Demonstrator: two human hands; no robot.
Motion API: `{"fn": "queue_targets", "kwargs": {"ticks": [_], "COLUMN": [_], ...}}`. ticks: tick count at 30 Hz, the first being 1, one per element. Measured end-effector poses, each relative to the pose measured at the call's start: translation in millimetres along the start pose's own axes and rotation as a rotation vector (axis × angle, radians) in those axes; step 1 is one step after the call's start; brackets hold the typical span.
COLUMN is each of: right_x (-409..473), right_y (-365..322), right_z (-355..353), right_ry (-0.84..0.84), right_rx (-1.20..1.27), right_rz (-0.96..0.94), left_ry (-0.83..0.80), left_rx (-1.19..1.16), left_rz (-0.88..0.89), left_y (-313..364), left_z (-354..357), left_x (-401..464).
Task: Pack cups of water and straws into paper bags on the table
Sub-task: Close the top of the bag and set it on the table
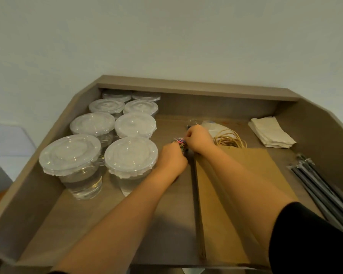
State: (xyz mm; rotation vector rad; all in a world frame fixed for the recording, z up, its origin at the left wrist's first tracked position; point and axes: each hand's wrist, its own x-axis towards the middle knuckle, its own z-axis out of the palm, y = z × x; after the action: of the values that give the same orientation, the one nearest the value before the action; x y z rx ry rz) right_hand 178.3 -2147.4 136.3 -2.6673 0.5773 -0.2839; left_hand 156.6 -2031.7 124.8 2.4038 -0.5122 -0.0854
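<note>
Head view shows my two hands meeting in the middle of the worktop. My left hand is curled round a small clear tub of colored paper clips. My hand hides most of the tub, so I only see its top. My right hand has its fingers bent and pinched at the tub's top. I cannot tell what they pinch, because it is too small to see.

The cups of water stand in two rows on the left, each with a clear lid. The back cups are half hidden under the worktop's back wall. My left arm covers the bottom of the nearest right cup.

A flat brown paper bag lies on the right, under my right arm, and my arm hides a big strip of it. The black straws lie in clear wrappers at the far right, and their near ends are hard to make out in the dark corner.

Behind my right hand lie a coil of tan string and something white that I cannot make out. A pile of white napkins lies at the back right. A small clear lid sits just past my fingers, blurry.

I see no words or labels that I can read.
</note>
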Motion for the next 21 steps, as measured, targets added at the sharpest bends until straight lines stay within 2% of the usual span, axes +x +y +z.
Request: {"fn": "queue_targets", "kwargs": {"ticks": [15, 21], "right_x": [-4.8, -6.6], "right_y": [4.9, 6.5], "right_z": [-2.2, -21.1], "right_ry": [-0.063, -0.005], "right_rx": [0.251, 0.285], "right_rz": [-0.032, -0.120], "left_ry": [-0.005, 0.043], "left_rx": [0.049, 0.051], "left_rz": [-0.043, -0.074], "left_y": [2.1, 6.3], "left_z": [7.3, 5.3], "left_x": [0.4, 1.4]}}
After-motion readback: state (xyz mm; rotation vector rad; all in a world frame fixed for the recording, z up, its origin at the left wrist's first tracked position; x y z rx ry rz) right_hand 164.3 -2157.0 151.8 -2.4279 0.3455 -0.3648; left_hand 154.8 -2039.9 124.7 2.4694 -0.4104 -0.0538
